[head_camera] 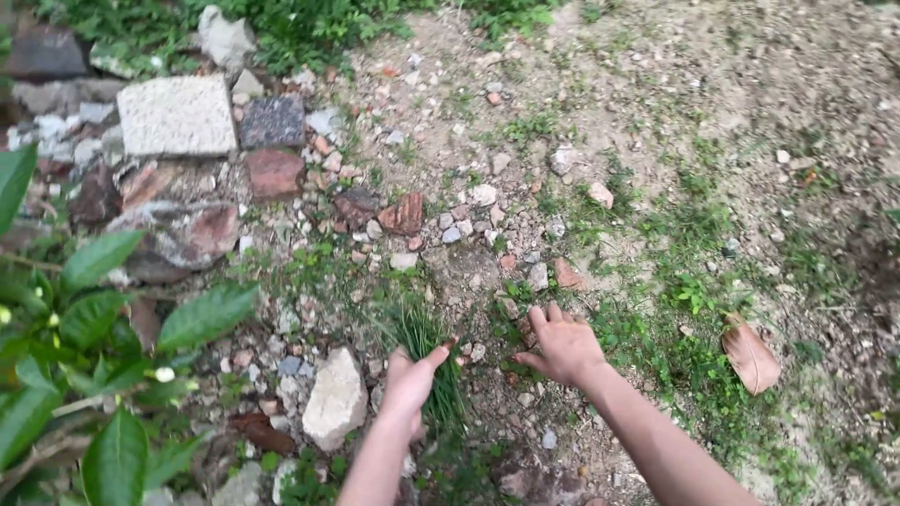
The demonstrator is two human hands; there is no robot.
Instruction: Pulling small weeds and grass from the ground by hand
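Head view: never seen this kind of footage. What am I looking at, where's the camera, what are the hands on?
There is no machine here: one camera worn on a person's head looks down at their own two bare hands over rough ground outdoors. The left hand is closed around a tuft of grass. The right hand is spread flat on the dirt just beside it, holding nothing. Around them lie a pale rock, scattered small stones, a dry brown leaf to the right, and a row of larger flat stones at the upper left. Green leaves of a bush fill the left edge.
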